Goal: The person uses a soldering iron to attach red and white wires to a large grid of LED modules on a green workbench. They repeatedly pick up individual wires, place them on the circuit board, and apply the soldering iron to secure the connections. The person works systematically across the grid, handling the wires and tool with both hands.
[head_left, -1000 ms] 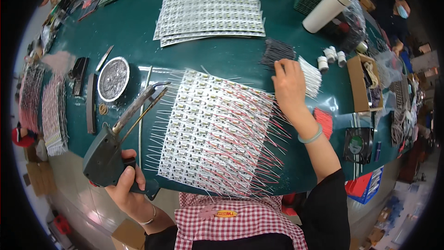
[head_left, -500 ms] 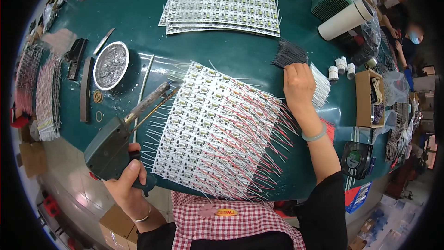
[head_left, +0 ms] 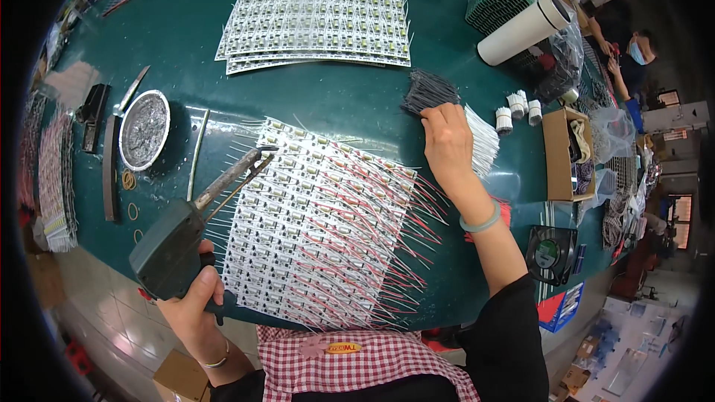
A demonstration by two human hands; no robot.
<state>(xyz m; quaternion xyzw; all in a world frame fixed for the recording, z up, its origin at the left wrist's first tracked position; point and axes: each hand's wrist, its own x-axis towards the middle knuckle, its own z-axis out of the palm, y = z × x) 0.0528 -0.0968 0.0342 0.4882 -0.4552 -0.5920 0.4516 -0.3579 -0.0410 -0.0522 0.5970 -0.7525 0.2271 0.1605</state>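
My left hand (head_left: 197,309) is wrapped round the grip of a dark green soldering gun (head_left: 167,246). The gun's tip lies over the upper left corner of a white circuit board panel (head_left: 279,208), with a thin tube running beside the barrel. Rows of small parts cover the panel; red and white wires stick out across its right half, and pale wires line its left edge. My right hand (head_left: 449,138) has its fingers curled together at the near end of a pile of black wires (head_left: 430,91). The fingertips are hidden there. White wires (head_left: 482,141) lie just right of that hand.
Stacked circuit panels (head_left: 316,18) lie at the far side. On the left are a round dish of grey metal (head_left: 144,132), a knife (head_left: 132,89) and a solder rod (head_left: 198,152). A white flask (head_left: 521,31), a cardboard box (head_left: 566,156) and a fan (head_left: 551,254) line the right.
The whole view has shifted, so the table sits farther left. The soldering gun's tip has moved from the panel's left edge onto its upper left corner. My right hand stays at the black wires.
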